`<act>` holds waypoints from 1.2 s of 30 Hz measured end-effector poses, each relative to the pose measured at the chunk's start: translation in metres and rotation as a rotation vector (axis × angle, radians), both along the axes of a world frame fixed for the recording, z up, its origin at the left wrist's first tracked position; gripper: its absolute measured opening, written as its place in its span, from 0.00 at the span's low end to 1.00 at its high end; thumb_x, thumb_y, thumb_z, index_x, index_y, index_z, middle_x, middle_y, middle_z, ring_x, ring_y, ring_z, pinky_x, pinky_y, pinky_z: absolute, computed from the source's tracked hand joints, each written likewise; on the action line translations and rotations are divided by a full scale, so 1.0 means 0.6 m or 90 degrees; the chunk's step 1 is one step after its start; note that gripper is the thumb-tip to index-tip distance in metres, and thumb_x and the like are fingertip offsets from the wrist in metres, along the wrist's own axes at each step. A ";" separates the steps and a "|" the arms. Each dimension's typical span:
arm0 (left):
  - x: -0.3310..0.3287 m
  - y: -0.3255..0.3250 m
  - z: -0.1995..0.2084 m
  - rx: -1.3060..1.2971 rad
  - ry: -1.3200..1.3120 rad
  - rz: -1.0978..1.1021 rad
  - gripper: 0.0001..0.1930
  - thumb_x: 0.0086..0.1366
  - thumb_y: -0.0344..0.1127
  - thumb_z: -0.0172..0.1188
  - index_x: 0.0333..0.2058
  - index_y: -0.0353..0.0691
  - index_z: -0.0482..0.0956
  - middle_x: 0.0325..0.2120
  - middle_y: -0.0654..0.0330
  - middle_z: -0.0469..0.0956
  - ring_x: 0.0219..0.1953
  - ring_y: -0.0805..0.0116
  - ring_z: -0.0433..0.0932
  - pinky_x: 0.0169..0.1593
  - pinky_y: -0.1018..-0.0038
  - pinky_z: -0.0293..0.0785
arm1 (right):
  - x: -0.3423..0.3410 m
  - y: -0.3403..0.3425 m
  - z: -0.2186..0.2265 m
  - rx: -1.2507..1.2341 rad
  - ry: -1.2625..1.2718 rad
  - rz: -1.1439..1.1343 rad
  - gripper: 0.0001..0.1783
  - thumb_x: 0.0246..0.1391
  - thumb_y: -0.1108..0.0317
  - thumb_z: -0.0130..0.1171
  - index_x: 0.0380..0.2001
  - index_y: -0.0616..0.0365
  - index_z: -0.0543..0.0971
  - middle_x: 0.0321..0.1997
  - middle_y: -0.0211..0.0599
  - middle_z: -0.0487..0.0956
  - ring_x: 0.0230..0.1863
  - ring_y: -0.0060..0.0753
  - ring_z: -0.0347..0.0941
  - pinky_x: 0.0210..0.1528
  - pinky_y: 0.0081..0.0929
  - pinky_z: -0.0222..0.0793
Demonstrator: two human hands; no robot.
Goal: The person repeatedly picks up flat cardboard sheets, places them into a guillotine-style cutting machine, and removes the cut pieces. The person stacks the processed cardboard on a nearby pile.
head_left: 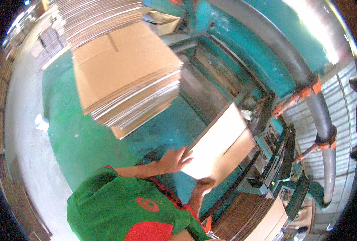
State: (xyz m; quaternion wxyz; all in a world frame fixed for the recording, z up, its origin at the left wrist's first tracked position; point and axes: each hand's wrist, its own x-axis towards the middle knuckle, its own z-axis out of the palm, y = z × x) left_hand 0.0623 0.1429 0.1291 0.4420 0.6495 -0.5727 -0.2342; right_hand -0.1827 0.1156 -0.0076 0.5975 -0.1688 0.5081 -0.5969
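Between my two hands is a small batch of flat cardboard sheets (pixel 216 150), tilted, with a slot cut into its face. My left hand (pixel 173 160) grips its left edge, thumb and fingers bent over the board. Down at the near corner, my right hand (pixel 205 184) is closed on the lower edge, its fingers partly hidden by the board. How many sheets are in the batch I cannot tell. Ahead and to the left stands a tall stack of flat cardboard (pixel 126 60), its near edges uneven, apart from my hands.
A teal machine with a dark metal frame (pixel 226 52) stands to the right, with a thick grey pipe (pixel 283 50) and orange clamps (pixel 309 89) above. More cardboard sheets (pixel 246 217) stand on edge at lower right. A white round object (pixel 41 122) lies on the floor at left.
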 end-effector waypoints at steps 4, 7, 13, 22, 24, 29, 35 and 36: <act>0.124 0.067 0.217 -0.319 -0.039 0.191 0.24 0.63 0.38 0.59 0.53 0.32 0.65 0.17 0.54 0.75 0.17 0.58 0.76 0.22 0.66 0.70 | 0.178 -0.164 0.293 -0.272 -0.147 0.173 0.28 0.67 0.51 0.38 0.60 0.61 0.65 0.60 0.40 0.70 0.60 0.38 0.65 0.61 0.41 0.61; 0.211 0.131 0.326 -0.467 0.154 0.359 0.29 0.63 0.33 0.59 0.59 0.32 0.59 0.15 0.62 0.70 0.18 0.77 0.70 0.22 0.77 0.65 | 0.330 -0.188 0.488 -0.429 -0.086 0.295 0.30 0.68 0.53 0.39 0.60 0.68 0.63 0.60 0.47 0.69 0.58 0.42 0.67 0.61 0.40 0.63; 0.404 0.282 0.354 -0.156 -0.074 0.423 0.29 0.61 0.34 0.64 0.59 0.40 0.64 0.14 0.62 0.73 0.16 0.78 0.70 0.22 0.79 0.65 | 0.586 -0.139 0.559 -0.254 0.303 0.479 0.29 0.59 0.47 0.53 0.46 0.67 0.73 0.37 0.37 0.77 0.31 0.27 0.75 0.36 0.28 0.73; 0.497 0.289 0.263 -0.230 0.111 0.230 0.25 0.58 0.34 0.67 0.53 0.39 0.72 0.21 0.64 0.73 0.20 0.78 0.70 0.25 0.80 0.67 | 0.609 -0.067 0.446 -0.387 0.366 0.206 0.27 0.62 0.53 0.51 0.56 0.62 0.69 0.41 0.31 0.73 0.38 0.23 0.69 0.38 0.24 0.67; 0.505 0.275 0.255 -0.254 0.143 0.215 0.26 0.58 0.33 0.67 0.55 0.38 0.70 0.23 0.64 0.72 0.21 0.78 0.69 0.25 0.81 0.66 | 0.643 -0.041 0.425 -0.455 0.695 0.105 0.30 0.62 0.55 0.53 0.61 0.61 0.63 0.50 0.35 0.70 0.46 0.29 0.67 0.49 0.28 0.65; 0.497 0.283 0.212 -0.359 0.266 0.283 0.28 0.64 0.32 0.58 0.60 0.32 0.59 0.25 0.64 0.67 0.26 0.79 0.64 0.27 0.81 0.62 | 0.733 -0.019 0.467 -0.365 0.581 0.211 0.41 0.58 0.48 0.55 0.66 0.62 0.55 0.62 0.47 0.62 0.63 0.40 0.53 0.63 0.40 0.53; 0.357 0.333 0.111 -0.333 0.323 -0.012 0.24 0.66 0.38 0.55 0.56 0.31 0.61 0.26 0.60 0.68 0.22 0.75 0.65 0.26 0.77 0.63 | 0.546 -0.001 0.504 -0.235 0.129 0.531 0.50 0.57 0.37 0.52 0.69 0.61 0.47 0.64 0.54 0.63 0.59 0.43 0.67 0.59 0.40 0.66; 0.329 0.324 0.103 -0.273 0.406 -0.092 0.23 0.66 0.37 0.56 0.54 0.31 0.64 0.25 0.60 0.69 0.22 0.74 0.66 0.27 0.77 0.64 | 0.507 -0.003 0.473 -0.202 0.023 0.539 0.49 0.58 0.38 0.52 0.69 0.60 0.48 0.62 0.53 0.67 0.52 0.41 0.74 0.53 0.38 0.72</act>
